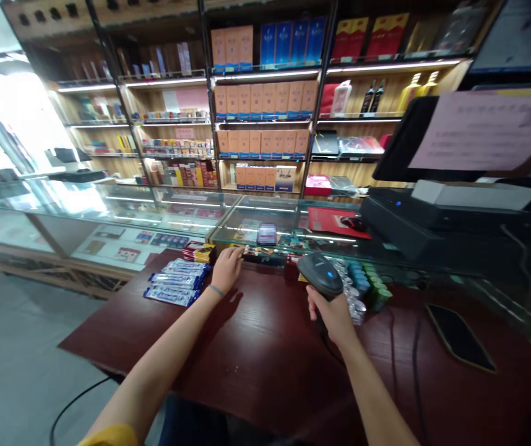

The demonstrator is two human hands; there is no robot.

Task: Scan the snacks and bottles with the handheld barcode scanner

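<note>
My right hand (pixel 337 314) is wrapped round the handle of a dark barcode scanner (pixel 320 272) with a small blue light on top. The scanner is held above the dark red table (pixel 265 347), its head tilted up and to the left. My left hand (pixel 227 271) is over the table's far edge, fingers drawn together; whatever they pinch is too small to make out. Just left of it lies a stack of red and yellow packets (pixel 199 251). Nearer me are rows of blue and white sachets (pixel 177 282). Beside the scanner stand clear, blue and green cylindrical packs (pixel 374 285), partly hidden by it.
A glass display counter (pixel 233 214) runs behind the table, bearing a small screen device (pixel 266 233) and a red mat (pixel 325 221). A monitor (pixel 405 136) stands at right. A phone (pixel 460 337) lies at the table's right. Cables trail there. Shelves hold boxed goods.
</note>
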